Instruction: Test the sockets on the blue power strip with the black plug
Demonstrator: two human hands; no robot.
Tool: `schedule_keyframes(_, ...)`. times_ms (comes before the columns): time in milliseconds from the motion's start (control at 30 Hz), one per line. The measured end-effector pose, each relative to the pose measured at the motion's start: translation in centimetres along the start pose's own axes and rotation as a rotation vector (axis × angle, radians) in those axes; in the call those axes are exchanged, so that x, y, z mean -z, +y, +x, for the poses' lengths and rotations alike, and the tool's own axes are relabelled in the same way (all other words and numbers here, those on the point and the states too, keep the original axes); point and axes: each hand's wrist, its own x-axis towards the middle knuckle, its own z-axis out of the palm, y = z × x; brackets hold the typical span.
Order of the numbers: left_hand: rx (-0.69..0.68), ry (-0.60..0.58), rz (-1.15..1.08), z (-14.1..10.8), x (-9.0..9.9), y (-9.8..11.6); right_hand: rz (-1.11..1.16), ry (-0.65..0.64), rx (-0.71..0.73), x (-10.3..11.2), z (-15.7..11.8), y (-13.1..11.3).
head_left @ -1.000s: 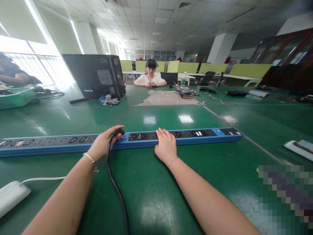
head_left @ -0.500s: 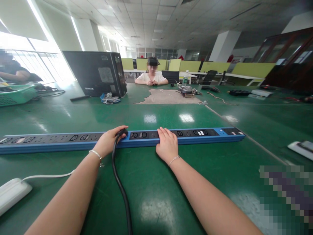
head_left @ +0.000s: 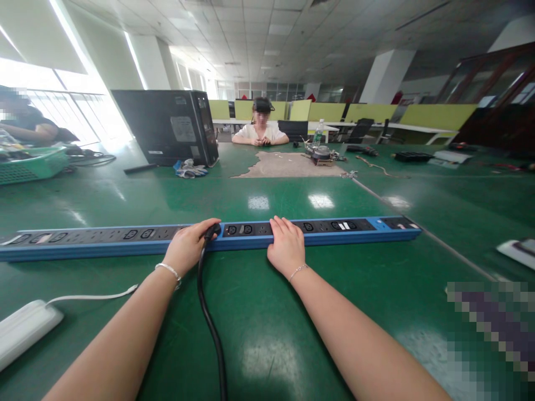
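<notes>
A long blue power strip [head_left: 242, 240] with black sockets lies crosswise on the green table. My left hand [head_left: 190, 242] is closed around a black plug [head_left: 214, 229] at the strip's middle, beside a blue section. From the plug a thick black cord [head_left: 205, 303] runs down towards me. The plug's front end is hidden, so I cannot tell how deep it sits in a socket. Further right, my right hand [head_left: 287, 245] grips the strip, its fingers over the top face and its palm against the near side.
A white power strip [head_left: 31, 331] with a white cable lies at the near left. Behind are a black computer case [head_left: 163, 128], gloves [head_left: 191, 169], a green basket [head_left: 35, 166] and a bottle [head_left: 319, 131]. One person [head_left: 259, 132] sits opposite, another [head_left: 25, 120] at far left.
My left hand has tilted slightly with the plug, and the cord's upper part has shifted a little right. The right hand stays on the strip. The whole view has shifted slightly.
</notes>
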Motion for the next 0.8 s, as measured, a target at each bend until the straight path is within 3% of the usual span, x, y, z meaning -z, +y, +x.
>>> schedule_keyframes(433, -0.042, 0.033, 0.266, -0.5, 0.3, 1.1, -0.006, -0.012, -0.011, 0.1, 0.0, -0.1)
schedule_keyframes(800, -0.087, 0.146, 0.199, -1.3, -0.9, 1.0, 0.002, 0.005, -0.01, 0.0, 0.0, -0.1)
